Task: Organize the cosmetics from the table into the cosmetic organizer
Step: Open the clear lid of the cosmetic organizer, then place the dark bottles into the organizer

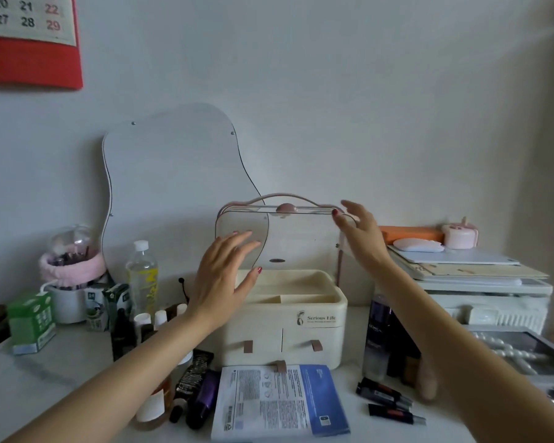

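While the clear lid (285, 238) of the cream cosmetic organizer (288, 318) stands raised at desk (45, 372) centre, both hands hover by it w/ fingers spread, holding nothing. Left hand (221, 282) is in front of lid's left part; right hand (359, 235) at its top right corner, contact unclear. Sheet mask packet (279, 401) lies in front of organizer, dark tubes (387, 401) to its right, bottles (160, 346) to its left. Top tray looks empty.
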